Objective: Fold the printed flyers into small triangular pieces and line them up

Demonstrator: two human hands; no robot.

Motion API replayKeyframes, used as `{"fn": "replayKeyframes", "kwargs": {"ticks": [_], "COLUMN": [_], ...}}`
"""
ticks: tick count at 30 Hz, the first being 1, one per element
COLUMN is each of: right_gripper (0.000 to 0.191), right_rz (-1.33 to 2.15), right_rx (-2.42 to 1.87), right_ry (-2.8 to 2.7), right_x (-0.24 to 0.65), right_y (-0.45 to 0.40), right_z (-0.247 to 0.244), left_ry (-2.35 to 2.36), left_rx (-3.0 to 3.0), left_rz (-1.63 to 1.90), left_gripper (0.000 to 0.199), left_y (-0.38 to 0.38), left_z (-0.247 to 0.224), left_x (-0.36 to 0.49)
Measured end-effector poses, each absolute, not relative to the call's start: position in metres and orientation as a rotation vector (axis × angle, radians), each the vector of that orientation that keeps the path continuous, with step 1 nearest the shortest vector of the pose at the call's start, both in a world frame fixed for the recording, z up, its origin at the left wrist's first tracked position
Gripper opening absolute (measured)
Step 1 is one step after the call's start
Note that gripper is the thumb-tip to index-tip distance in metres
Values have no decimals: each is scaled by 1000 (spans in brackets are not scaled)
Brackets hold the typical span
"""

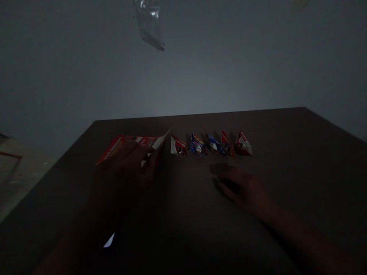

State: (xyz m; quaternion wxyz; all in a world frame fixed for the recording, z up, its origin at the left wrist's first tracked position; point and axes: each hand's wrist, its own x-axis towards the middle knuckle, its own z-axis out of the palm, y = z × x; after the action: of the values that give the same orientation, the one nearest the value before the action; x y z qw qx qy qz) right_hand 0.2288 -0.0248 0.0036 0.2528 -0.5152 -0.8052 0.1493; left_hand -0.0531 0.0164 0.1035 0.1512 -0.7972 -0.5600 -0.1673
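Note:
On the dark table (pixel 189 198), my left hand (pixel 129 164) is closed on a red printed package (pixel 114 147), with its fingers at the raised, pale right-hand flap. To the right of the package, several small pointed packets stand in a row: a red and white one (pixel 179 146), a blue one (pixel 197 145), another blue one (pixel 215 145), a red one (pixel 227 144) and a white and red one (pixel 243 144). My right hand (pixel 243 187) rests below the row with thumb and fingers apart, holding nothing. The picture is very dim.
Behind the table rises a plain wall (pixel 229 68), with a clear plastic bag (pixel 150 25) hanging on it. A small bright pale shape (pixel 109 240) shows near my left forearm. Pale floor (pixel 17 164) is visible beyond the table's left edge.

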Motion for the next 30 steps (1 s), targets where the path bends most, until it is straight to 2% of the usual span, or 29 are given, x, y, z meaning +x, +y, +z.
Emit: {"fn": "replayKeyframes", "kwargs": {"ticks": [10, 14, 17, 21, 25, 30], "right_gripper": [16, 15, 14, 14, 20, 28], "right_rz": [400, 421, 437, 460, 462, 548], "right_rx": [-1404, -1416, -1426, -1417, -1392, -1248], "right_ry": [-2189, -2203, -2203, -2206, -2184, -2215], "right_x": [228, 228, 227, 228, 233, 243], "right_y": [-25, -25, -24, -24, -25, -24], "right_z": [3, 3, 5, 7, 5, 5], "left_ry": [-1356, -1234, -1064, -1037, -941, -760], "left_rx": [-2479, -2656, -2824, -2970, -3058, -3080], "left_rz": [-569, -618, -692, -574, -551, -794], "left_gripper": [14, 18, 23, 22, 13, 7], "left_y": [-23, -40, -52, -63, -68, -71], "left_z": [108, 100, 91, 70, 46, 28], "left_x": [-33, -24, -16, -2, 10, 15]}}
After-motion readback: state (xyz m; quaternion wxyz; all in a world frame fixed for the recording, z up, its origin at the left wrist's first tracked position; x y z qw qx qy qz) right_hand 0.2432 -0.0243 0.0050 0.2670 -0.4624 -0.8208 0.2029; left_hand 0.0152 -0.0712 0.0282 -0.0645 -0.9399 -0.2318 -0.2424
